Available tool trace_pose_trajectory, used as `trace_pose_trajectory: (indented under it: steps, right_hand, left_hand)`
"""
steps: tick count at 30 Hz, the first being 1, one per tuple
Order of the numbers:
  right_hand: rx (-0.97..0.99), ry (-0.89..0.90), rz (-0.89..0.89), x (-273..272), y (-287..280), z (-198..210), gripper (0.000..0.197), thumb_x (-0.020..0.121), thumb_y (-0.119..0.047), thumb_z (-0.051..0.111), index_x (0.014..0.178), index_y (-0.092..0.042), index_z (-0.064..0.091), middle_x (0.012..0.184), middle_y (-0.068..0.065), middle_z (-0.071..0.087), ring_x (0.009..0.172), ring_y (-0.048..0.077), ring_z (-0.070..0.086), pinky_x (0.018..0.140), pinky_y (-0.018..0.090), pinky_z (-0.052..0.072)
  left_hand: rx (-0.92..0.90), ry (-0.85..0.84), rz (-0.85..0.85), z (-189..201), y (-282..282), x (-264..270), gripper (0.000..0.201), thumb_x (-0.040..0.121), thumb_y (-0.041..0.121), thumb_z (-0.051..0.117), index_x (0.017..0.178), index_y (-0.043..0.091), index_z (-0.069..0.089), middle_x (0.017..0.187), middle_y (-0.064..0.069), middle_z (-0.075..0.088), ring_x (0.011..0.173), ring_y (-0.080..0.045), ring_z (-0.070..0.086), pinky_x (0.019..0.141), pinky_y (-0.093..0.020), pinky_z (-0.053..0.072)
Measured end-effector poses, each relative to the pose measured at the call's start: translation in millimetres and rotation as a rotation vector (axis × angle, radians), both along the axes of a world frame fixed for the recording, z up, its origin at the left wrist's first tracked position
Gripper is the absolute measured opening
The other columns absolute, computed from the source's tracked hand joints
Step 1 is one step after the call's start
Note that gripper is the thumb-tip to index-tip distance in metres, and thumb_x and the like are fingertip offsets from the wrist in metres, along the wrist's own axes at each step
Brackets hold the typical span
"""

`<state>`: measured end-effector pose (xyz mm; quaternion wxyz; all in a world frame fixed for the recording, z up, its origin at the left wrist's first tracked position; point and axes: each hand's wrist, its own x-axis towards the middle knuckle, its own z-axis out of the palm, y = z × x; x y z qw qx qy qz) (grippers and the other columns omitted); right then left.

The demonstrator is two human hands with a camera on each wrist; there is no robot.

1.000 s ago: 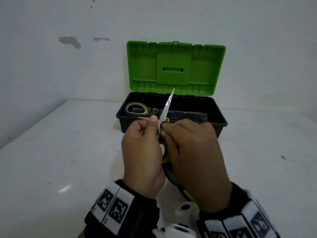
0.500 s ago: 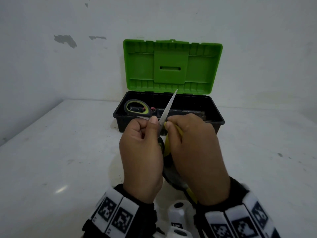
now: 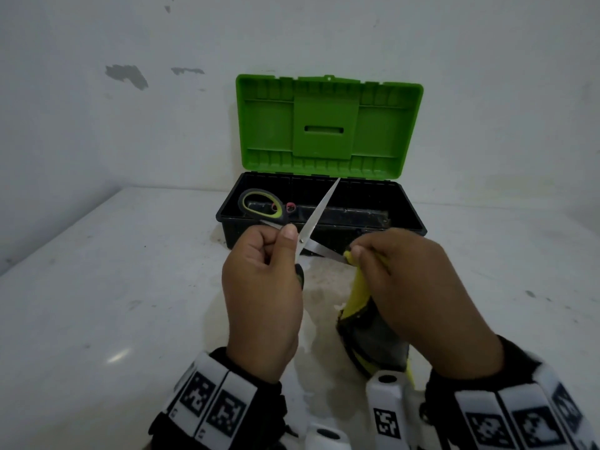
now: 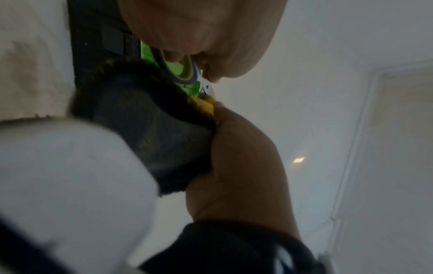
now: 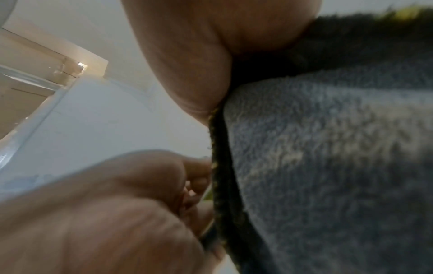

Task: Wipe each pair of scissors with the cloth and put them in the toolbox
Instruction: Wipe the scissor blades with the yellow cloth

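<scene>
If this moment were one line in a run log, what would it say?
step: wiping open scissors | left hand: holds scissors | right hand: pinches cloth on lower blade | toolbox: open, another pair inside

The left hand (image 3: pixel 263 297) grips open scissors (image 3: pixel 316 219) — the right hand (image 3: pixel 412 287) pinches the cloth (image 3: pixel 360 306) onto one blade, toolbox (image 3: pixel 324 228) beyond both.

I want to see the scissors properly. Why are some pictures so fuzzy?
Head view: sharp, the scissors and toolbox are clear, with a small glare spot on the table. Left wrist view: cloth blurred, too close. Right wrist view: cloth fills it, soft and blurred.
</scene>
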<state>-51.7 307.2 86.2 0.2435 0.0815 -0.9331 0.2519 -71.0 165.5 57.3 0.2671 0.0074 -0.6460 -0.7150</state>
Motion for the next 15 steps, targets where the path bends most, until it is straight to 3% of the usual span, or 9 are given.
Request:
trace_pose_trajectory:
  steps: [3,6,7,10,15]
  right_hand:
    - [-0.048,0.147,0.003,-2,-14,6,0.017,0.095,-0.021,0.059,0.088,-0.023,0.075,0.082,-0.009,0.068,0.075,0.006,0.057,0.072,0.026,0.048]
    - [-0.027,0.19,0.034,-3,-29,2,0.018,0.094,-0.022,0.058,0.085,-0.022,0.073,0.075,-0.007,0.062,0.07,0.013,0.056,0.071,0.039,0.05]
    - [-0.01,0.193,0.034,-3,-29,0,0.018,0.094,-0.023,0.057,0.084,-0.022,0.072,0.073,-0.007,0.06,0.069,0.014,0.055,0.07,0.04,0.05]
    - [0.014,0.179,0.032,-2,-16,-7,0.019,0.095,-0.023,0.057,0.082,-0.022,0.072,0.072,-0.006,0.06,0.068,0.016,0.056,0.069,0.041,0.05]
    - [0.037,0.17,0.003,4,5,-19,0.016,0.092,-0.019,0.063,0.081,-0.022,0.074,0.07,-0.006,0.061,0.065,0.014,0.055,0.066,0.036,0.049]
  left_hand:
    - [-0.015,-0.015,-0.023,0,5,4,0.027,0.095,0.025,0.062,0.075,0.007,0.059,0.053,0.005,0.044,0.044,-0.005,0.032,0.043,-0.019,0.034]
    - [0.046,-0.031,-0.05,2,8,7,0.026,0.096,0.025,0.061,0.075,0.01,0.059,0.051,0.009,0.045,0.042,-0.004,0.032,0.044,-0.017,0.033]
    - [0.068,-0.037,-0.052,2,7,7,0.025,0.096,0.026,0.061,0.077,0.009,0.061,0.054,0.005,0.047,0.045,-0.006,0.032,0.044,-0.019,0.033]
    - [0.125,-0.049,-0.04,3,4,7,0.025,0.096,0.026,0.06,0.082,0.006,0.062,0.063,-0.006,0.044,0.051,-0.012,0.03,0.043,-0.026,0.03]
    - [0.182,-0.08,-0.035,4,2,3,0.023,0.096,0.024,0.062,0.082,0.005,0.062,0.058,0.001,0.04,0.05,-0.011,0.027,0.042,-0.024,0.027]
